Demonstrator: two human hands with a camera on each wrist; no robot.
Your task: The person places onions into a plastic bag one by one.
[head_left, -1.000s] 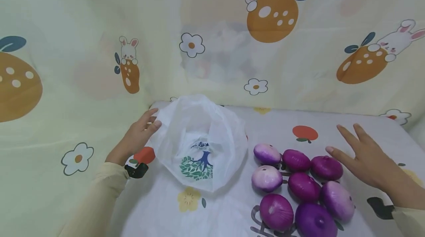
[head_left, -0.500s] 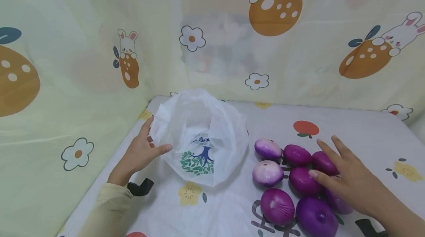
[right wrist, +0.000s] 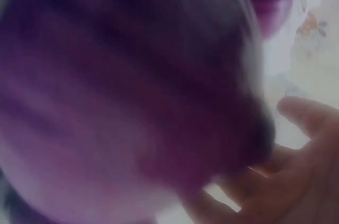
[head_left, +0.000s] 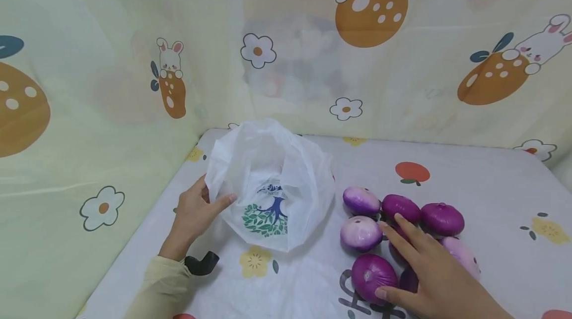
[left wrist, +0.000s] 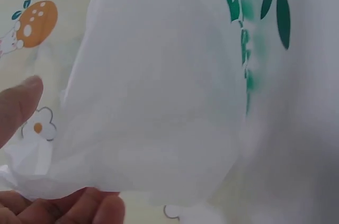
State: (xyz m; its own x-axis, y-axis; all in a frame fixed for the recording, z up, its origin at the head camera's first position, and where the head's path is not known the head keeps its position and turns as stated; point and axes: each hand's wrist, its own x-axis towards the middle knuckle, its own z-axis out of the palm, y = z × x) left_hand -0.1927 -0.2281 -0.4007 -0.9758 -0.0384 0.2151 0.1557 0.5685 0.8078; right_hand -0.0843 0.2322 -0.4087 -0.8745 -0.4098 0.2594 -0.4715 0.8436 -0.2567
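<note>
A white plastic bag (head_left: 308, 185) with a printed tree stands with its mouth gaping, left of the middle in the head view. At its left rim is my left hand (head_left: 194, 215), thumb in front and the other fingers partly hidden behind. The left wrist view shows fingertips (left wrist: 108, 208) at the bag's edge, the thumb apart from it. My right hand (head_left: 438, 274) hovers or rests over several red onions, fingers spread; contact cannot be told. Nearest its thumb lies one red onion (head_left: 373, 277). A blurred onion (right wrist: 122, 102) fills much of the right wrist view.
The onions sit close together to the right of the bag, including a pale purple-white onion (head_left: 361, 233) and a dark one (head_left: 442, 219) behind the hand. A patterned cloth (head_left: 496, 185) covers the table. Printed curtains (head_left: 290, 86) rise behind and at the left.
My right hand has come from the right and down over the onions. My left hand has shifted slightly right, its fingers now more behind the bag's rim. The head view has tilted slightly downward.
</note>
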